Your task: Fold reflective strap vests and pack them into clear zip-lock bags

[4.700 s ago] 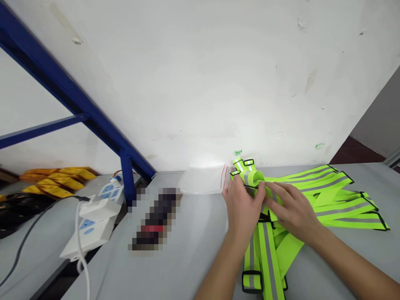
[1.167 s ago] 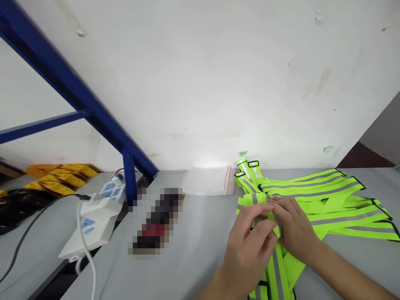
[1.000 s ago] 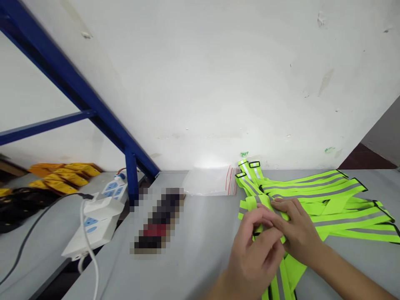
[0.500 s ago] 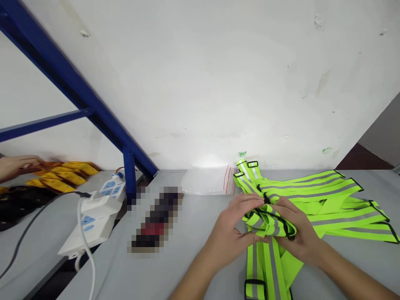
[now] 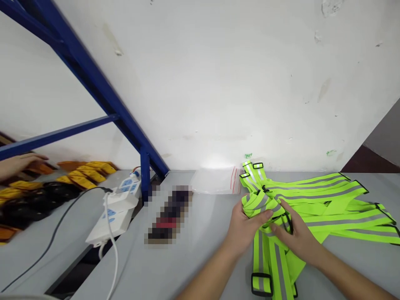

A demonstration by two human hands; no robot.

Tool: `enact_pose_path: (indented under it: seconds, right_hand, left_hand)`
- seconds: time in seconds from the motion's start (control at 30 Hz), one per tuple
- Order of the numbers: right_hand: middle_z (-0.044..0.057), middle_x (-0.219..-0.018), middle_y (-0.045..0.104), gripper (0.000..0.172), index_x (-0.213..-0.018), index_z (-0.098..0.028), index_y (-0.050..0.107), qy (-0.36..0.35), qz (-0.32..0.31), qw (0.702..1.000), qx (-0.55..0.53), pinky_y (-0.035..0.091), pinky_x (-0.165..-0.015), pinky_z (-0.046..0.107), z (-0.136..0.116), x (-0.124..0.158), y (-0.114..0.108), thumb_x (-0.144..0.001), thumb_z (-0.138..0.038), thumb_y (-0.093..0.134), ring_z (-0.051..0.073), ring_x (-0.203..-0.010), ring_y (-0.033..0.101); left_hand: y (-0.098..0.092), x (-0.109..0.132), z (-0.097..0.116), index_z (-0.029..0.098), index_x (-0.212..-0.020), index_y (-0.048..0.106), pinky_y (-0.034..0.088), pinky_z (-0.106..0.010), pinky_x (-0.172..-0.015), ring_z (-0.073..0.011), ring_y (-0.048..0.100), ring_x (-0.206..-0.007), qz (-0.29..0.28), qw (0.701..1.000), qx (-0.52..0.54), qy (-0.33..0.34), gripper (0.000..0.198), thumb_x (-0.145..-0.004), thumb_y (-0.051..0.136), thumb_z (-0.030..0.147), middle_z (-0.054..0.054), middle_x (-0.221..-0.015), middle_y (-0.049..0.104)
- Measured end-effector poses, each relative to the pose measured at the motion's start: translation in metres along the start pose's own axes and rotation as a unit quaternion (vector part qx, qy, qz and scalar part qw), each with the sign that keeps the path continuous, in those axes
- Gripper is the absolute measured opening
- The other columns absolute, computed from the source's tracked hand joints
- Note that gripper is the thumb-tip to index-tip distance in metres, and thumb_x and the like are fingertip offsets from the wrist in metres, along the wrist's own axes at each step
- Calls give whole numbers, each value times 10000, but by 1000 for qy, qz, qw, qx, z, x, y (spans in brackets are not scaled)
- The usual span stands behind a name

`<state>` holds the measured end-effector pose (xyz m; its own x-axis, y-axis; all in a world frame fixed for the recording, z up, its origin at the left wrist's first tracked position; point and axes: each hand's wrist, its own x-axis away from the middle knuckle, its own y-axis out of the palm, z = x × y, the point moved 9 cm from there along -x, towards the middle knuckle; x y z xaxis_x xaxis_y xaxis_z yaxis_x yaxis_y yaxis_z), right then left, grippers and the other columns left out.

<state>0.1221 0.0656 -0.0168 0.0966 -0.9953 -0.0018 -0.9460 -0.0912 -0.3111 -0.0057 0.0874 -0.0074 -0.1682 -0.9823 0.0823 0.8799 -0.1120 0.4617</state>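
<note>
A bundle of neon yellow-green reflective straps (image 5: 261,204), with grey stripes and black edging, is gathered between both hands above the table. My left hand (image 5: 245,225) wraps its left side, thumb across the front. My right hand (image 5: 295,235) grips the right side, thumb pressed on the front near the left thumb; its other fingers are partly hidden behind. More straps of the same kind (image 5: 331,193) lie spread to the right with black buckles. Others hang toward the front edge, one ending in a black slider buckle (image 5: 261,284).
Clear plastic zip bags (image 5: 214,180) lie against the wall. A pixelated item (image 5: 168,216) rests left of them. A white power strip (image 5: 117,212) with cables stands beside the blue metal frame (image 5: 145,175). Another person's hand (image 5: 23,164) is near yellow packages (image 5: 84,175) at far left.
The camera view has shifted, so the scene sits further right. My hands have turned the bundle, and both thumbs now press on its front. The other person's hand stays by the yellow packages.
</note>
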Motion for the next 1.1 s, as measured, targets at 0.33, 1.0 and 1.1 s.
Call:
enact_pose_path:
  seconds: [0.33, 1.0, 1.1]
  right_hand:
    - [65, -1110, 715, 598, -1303, -247, 571, -51, 79, 995, 41, 587, -764, 342, 13, -16, -25, -784, -535, 647, 286, -1067, 652]
    - [-3, -1101, 721, 619, -1453, -262, 373, -502, 134, 734, 438, 534, -705, 239, -53, 7, -28, -878, -71, 497, 173, -892, 710]
    - [-14, -1126, 711, 637, -1434, -269, 400, -507, 121, 731, 441, 538, -747, 251, -49, -1, -24, -854, -11, 455, 159, -913, 702]
  left_hand:
    - [19, 1, 6, 143, -1167, 591, 484, -405, -961, -277, 639, -1074, -68, 997, -17, 17, 523, -715, 784, 321, -132, -1146, 687]
    - [-106, -86, 53, 155, -830, 534, 436, -337, -753, -249, 593, -868, 154, 728, -663, 74, 92, -820, 541, 246, -111, -855, 620]
    - [-104, -83, 52, 177, -711, 519, 425, -321, -721, -224, 593, -801, 148, 722, -671, 77, 102, -803, 492, 144, -84, -773, 619]
